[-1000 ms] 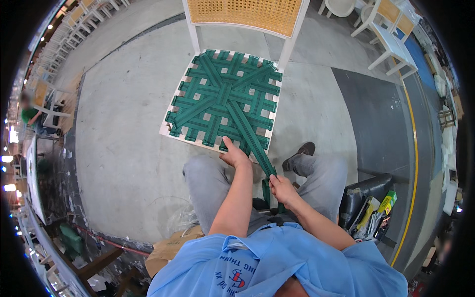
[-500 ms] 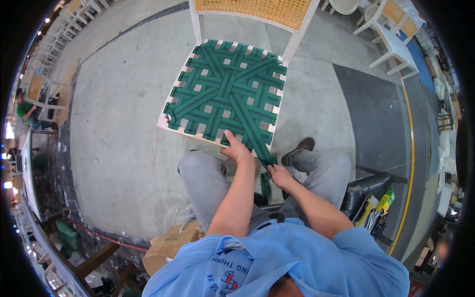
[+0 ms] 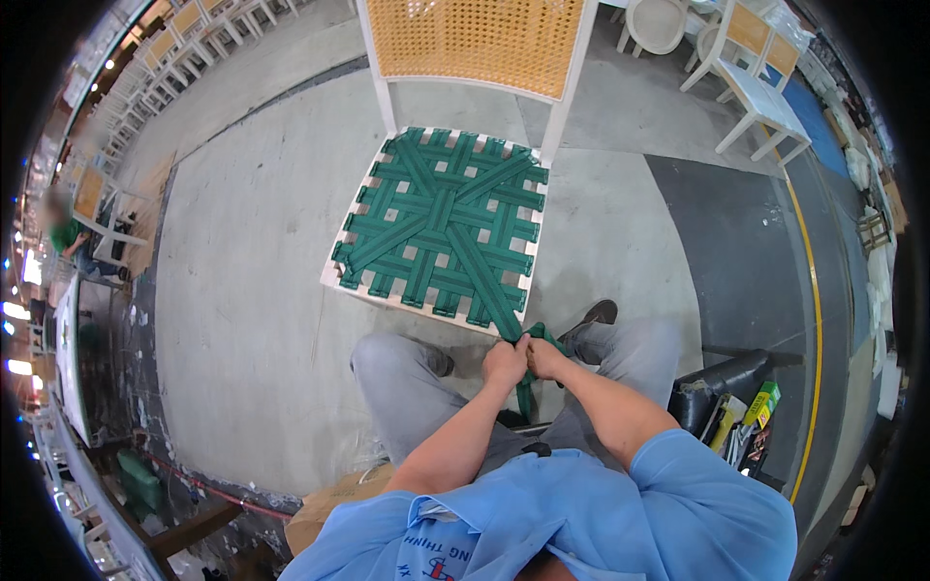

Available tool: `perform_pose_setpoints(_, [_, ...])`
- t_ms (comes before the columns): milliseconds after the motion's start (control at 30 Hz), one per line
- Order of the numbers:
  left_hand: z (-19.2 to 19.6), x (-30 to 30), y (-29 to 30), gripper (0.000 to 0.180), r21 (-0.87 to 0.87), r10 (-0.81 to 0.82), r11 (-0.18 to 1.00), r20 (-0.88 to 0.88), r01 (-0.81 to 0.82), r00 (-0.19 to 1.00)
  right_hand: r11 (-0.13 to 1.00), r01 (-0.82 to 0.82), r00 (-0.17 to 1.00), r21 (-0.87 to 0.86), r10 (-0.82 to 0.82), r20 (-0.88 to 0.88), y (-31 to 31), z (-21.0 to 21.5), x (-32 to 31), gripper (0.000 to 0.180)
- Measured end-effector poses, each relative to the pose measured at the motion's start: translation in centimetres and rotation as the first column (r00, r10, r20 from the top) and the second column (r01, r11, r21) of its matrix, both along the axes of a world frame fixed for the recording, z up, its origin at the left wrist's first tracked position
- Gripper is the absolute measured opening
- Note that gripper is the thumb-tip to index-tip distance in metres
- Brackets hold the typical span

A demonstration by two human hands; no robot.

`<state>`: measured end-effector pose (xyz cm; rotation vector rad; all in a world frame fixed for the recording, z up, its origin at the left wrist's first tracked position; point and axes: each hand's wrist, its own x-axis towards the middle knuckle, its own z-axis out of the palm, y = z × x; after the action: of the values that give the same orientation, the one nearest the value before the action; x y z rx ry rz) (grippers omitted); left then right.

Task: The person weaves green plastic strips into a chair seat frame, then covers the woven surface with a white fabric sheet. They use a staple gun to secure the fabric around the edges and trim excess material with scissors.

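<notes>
A white chair (image 3: 329, 275) with a cane back (image 3: 475, 44) stands in front of me. Green webbing is woven across its seat, with diagonal bands over the weave. One diagonal green webbing strap (image 3: 481, 276) runs over the front right corner toward me. My left hand (image 3: 505, 362) and my right hand (image 3: 547, 357) are side by side there, both closed on this strap. Its loose end loops out beside the right hand and hangs below between my knees. The fingertips are partly hidden by the hands themselves.
A black padded bench (image 3: 717, 380) at my right holds tools and a green-yellow box (image 3: 762, 405). A cardboard box (image 3: 334, 505) sits by my left hip. More white chairs (image 3: 760, 102) stand far right and far left. Another person in green (image 3: 66, 235) sits at far left.
My left hand has left the seat's front edge and moved right to join the right hand on the strap. The chair appears lower in view as the head tilted up.
</notes>
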<state>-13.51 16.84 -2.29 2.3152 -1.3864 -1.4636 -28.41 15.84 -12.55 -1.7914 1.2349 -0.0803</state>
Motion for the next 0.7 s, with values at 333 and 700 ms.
perform_pose_setpoints(333, [0.8, -1.8, -0.6, 0.062, -0.06, -0.247, 0.963, 0.184, 0.261, 0.952, 0.99, 0.125, 0.97, 0.067, -0.108, -0.216, -0.3, 6.7, -0.4, 0.026])
perform_pose_setpoints(700, [-0.8, -1.2, -0.1, 0.052, -0.082, -0.338, 0.927, 0.235, 0.365, 0.911, 0.329, 0.806, 0.38, -0.492, -0.925, 0.003, 16.0, 23.6, -31.5, 0.023])
